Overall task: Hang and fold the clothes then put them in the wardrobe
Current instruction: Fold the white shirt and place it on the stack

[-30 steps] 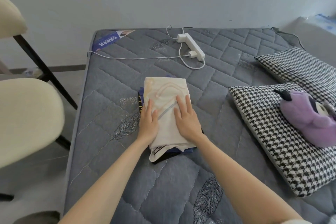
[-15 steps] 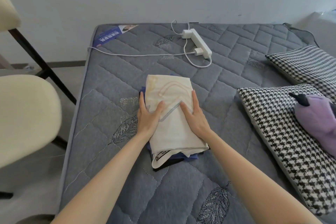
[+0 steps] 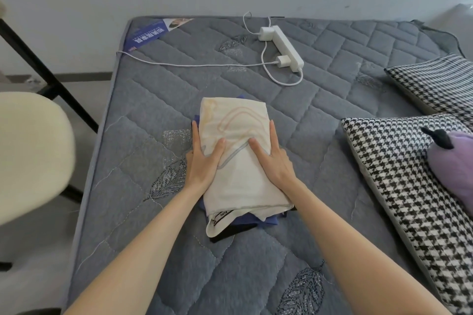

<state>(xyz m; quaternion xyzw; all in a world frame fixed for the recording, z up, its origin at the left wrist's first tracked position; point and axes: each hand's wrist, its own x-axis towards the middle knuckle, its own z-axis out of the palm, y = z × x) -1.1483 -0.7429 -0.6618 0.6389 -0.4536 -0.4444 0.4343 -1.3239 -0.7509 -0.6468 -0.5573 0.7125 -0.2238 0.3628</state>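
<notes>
our left hand (image 3: 204, 161) and right hand (image 3: 275, 158) press the folded clothes stack (image 3: 238, 184) at its 9 and 3 o'clock, fingers straight, thumbs on top, mid bed (image 3: 332, 115).

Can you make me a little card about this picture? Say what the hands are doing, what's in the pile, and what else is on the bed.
Place: grey quilted mattress
Pile: folded clothes lying on the mattress, cream piece on top, blue piece peeking out below
Left hand: against the pile's left side, thumb on top
Right hand: against the pile's right side, thumb on top
Also on the bed: white power strip, houndstooth pillows, purple plush toy
Beside the bed: cream chair
</notes>
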